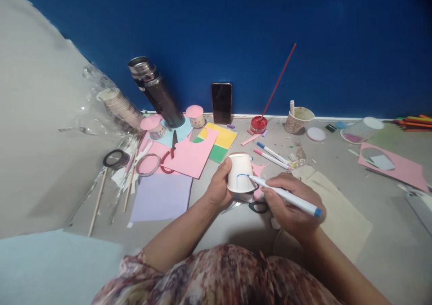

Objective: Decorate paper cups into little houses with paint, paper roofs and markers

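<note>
My left hand [218,185] is closed round a white paper cup [239,170], held on its side just above the floor. My right hand [292,203] grips a white marker with a blue end [286,196]. Its tip touches the cup's wall, where a short blue line shows. Black-handled scissors [258,206] lie under my hands, partly hidden.
Pink [191,154], lilac [162,197], yellow and green paper sheets lie to the left. Tape rolls [114,157], wooden sticks, a black flask [158,93], a phone [221,102] against the blue wall, a red paint pot [258,123], two loose markers [272,154], a cream cloth [340,210].
</note>
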Motion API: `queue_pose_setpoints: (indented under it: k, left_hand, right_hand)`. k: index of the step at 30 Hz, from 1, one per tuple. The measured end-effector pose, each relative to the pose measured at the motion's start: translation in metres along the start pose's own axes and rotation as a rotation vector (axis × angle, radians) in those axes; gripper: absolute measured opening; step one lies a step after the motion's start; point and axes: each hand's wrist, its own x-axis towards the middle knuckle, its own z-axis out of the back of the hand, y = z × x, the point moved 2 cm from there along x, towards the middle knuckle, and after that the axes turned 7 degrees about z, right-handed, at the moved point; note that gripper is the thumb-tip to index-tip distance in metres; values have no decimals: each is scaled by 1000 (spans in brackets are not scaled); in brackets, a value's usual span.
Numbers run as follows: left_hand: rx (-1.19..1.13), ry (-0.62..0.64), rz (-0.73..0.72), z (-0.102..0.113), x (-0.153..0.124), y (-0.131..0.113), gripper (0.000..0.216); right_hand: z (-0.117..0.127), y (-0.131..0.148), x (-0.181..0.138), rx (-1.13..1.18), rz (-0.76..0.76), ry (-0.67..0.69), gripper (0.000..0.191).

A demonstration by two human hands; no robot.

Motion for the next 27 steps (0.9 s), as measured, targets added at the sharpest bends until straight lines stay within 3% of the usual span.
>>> queue_pose_setpoints:
  k: [6, 27]
  left_hand:
    - [25, 14, 10, -2, 0, 1, 63]
    - [35, -10, 4, -2, -1, 1, 65]
  right_hand:
    - [-1, 1, 4, 25, 28, 57, 17]
    - [-2, 2, 3, 12, 50, -6, 12]
